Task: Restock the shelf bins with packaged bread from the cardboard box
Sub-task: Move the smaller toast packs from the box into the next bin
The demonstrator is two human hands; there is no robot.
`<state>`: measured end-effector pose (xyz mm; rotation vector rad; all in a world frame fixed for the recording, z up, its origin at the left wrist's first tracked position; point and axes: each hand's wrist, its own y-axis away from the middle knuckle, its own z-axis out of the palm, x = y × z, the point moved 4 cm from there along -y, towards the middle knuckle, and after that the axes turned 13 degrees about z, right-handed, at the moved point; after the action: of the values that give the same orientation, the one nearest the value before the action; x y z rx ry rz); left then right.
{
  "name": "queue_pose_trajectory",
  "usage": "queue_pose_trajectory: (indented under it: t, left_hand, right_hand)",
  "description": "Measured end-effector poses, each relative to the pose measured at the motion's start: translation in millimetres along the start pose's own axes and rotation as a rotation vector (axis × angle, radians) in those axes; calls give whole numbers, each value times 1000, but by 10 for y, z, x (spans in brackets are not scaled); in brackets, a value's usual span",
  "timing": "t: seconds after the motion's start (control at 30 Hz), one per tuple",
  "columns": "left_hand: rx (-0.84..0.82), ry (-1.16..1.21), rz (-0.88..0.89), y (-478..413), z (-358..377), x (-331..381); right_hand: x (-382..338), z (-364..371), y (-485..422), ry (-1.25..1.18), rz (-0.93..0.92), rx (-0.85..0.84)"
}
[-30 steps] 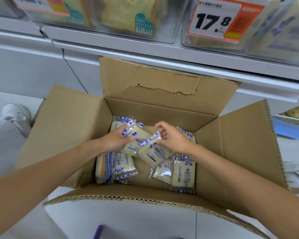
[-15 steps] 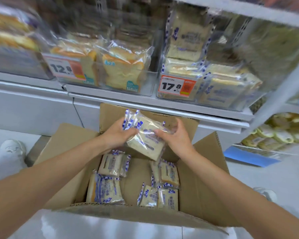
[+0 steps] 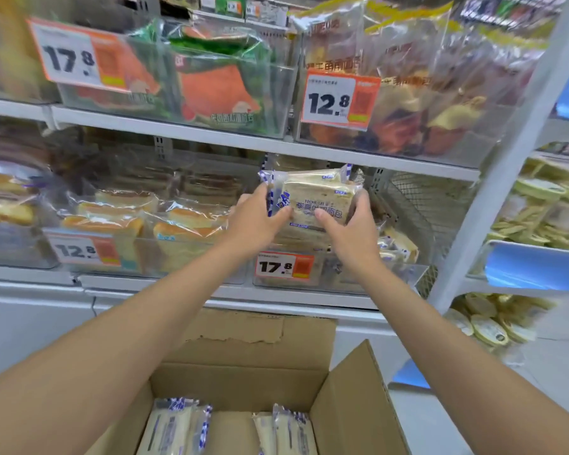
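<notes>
Both my hands hold a pack of pale sliced bread (image 3: 316, 198) with blue-and-white edges, raised over the clear shelf bin (image 3: 342, 277) that carries a 17.8 price tag. My left hand (image 3: 260, 221) grips the pack's left side, and my right hand (image 3: 349, 228) grips its right side. Similar packs lie inside that bin behind my right hand. Below, the open cardboard box (image 3: 243, 379) holds more bread packs (image 3: 178, 428) of the same kind.
A bin of golden toast loaves (image 3: 138, 224) with a 12.8 tag sits to the left. The shelf above carries bins of orange-and-green packs (image 3: 217, 90) and mixed pastries (image 3: 418, 106). A white upright post (image 3: 493, 198) and another rack of yellow packets (image 3: 546, 218) stand to the right.
Both hands have lifted the bread pack out of the box and up to the 17.8 bin on the shelf. My view has tilted up from the box to the shelves.
</notes>
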<state>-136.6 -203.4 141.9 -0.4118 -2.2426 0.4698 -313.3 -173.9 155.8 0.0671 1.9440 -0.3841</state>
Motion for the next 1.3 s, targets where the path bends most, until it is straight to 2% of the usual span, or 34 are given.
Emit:
queue_pose_trajectory:
  t: [0.1, 0.2, 0.3, 0.4, 0.53, 0.6, 0.73, 0.87, 0.93, 1.0, 1.07, 1.13, 1.2, 1.3]
  left_hand:
    - [-28, -217, 2, -206, 114, -87]
    - [3, -368, 32, -311, 121, -225]
    - [19, -283, 17, -362, 85, -355]
    - [-19, -246, 91, -347, 87, -324]
    - [88, -258, 100, -310, 66, -319]
    - [116, -220, 106, -297, 75, -322]
    - [52, -140, 99, -302, 62, -348]
    - [1, -95, 80, -363, 57, -394]
    - [-25, -156, 78, -354, 81, -371]
    - [25, -226, 119, -295, 71, -321]
    - [112, -265, 193, -215, 48, -292]
    - [153, -299, 236, -163, 42, -310]
    - [116, -371, 207, -175, 61, -350]
    - [-50, -521, 137, -246, 86, -393]
  right_hand:
    - [238, 148, -298, 141, 109, -151]
    - [375, 206, -518, 232, 117, -147]
    - [385, 268, -611, 385, 5, -144]
    - [342, 269, -623, 666, -76, -9]
    - [304, 245, -635, 507, 43, -102]
    - [315, 221, -605, 420, 42, -71]
    - [306, 261, -509, 468, -27, -62]
    - [319, 240, -524, 427, -3, -136]
    - [346, 210, -493, 384, 16, -172]
    - [336, 161, -418, 305, -27, -91]
    - [352, 150, -363, 328, -130, 9]
    - [386, 185, -348, 366, -173, 30]
    - [414, 218, -382, 384, -113, 1]
    - [426, 245, -451, 444, -71, -42]
